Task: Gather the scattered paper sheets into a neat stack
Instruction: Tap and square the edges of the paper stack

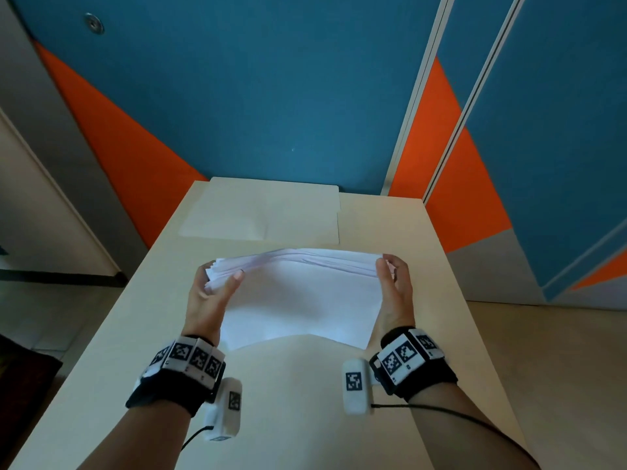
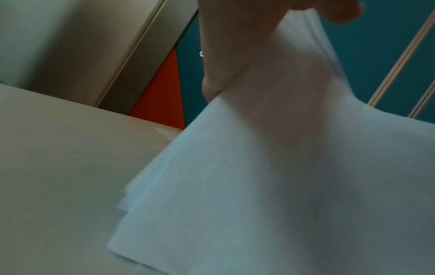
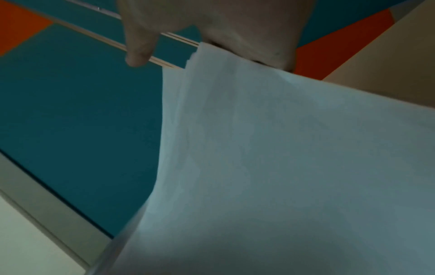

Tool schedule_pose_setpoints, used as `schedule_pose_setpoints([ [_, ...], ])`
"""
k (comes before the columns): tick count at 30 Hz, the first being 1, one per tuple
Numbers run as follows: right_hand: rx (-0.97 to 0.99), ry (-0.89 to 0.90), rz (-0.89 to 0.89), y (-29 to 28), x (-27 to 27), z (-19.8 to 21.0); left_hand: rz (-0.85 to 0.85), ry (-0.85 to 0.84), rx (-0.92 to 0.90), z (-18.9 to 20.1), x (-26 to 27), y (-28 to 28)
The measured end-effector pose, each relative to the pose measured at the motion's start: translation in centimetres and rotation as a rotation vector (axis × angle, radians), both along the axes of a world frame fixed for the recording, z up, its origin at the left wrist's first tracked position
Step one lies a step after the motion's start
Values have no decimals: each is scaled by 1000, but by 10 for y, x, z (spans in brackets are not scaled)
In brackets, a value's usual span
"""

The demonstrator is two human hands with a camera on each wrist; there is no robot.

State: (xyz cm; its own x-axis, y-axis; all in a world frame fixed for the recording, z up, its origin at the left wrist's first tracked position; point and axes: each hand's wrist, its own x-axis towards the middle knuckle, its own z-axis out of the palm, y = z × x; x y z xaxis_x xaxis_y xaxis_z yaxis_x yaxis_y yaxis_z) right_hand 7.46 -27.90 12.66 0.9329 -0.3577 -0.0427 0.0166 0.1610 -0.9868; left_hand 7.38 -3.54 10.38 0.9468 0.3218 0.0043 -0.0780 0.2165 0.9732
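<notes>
Paper sheets (image 1: 298,296) gathered at bench (image 1: 424,252) centre, upper edges fanned, lower corners uneven. Left hand (image 1: 207,300) at 9 o'clock, thumb and fingers pinching edge; right hand (image 1: 395,286) at 3 o'clock, clamped likewise. Light, floppy, slippery: best held by short edges, tapped square. Folder (image 1: 264,212) at 12 o'clock; free bench toward 6.

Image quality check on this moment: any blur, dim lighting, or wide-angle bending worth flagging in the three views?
Head view: sharp and evenly lit, wall lines bowed by the wide lens. Left wrist view: dim, soft, the paper sheets blurred near the left hand. Right wrist view: equally dim, the right hand shadowed.
</notes>
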Motion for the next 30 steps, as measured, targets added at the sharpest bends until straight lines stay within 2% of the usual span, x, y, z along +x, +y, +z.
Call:
schedule_pose_setpoints([
  [4,32,-35,-96,3,6,2,147,-37,-50,6,5,0],
  [7,32,-35,-165,7,13,0,246,-45,-13,10,11,-9],
  [11,-10,-5,-240,11,16,-4,366,21,22,7,16,-15],
  [16,-18,0,-304,10,17,-7,441,58,78,6,19,-18],
  [20,-77,-38,-292,7,18,-10,436,64,152,8,19,-19],
  [24,-70,-64,-198,3,17,-10,405,61,199,8,19,-20],
  [26,-69,-72,-60,1,13,-8,442,91,241,6,20,-20],
  [30,-169,-34,250,-10,5,-4,571,255,270,8,28,-17],
])
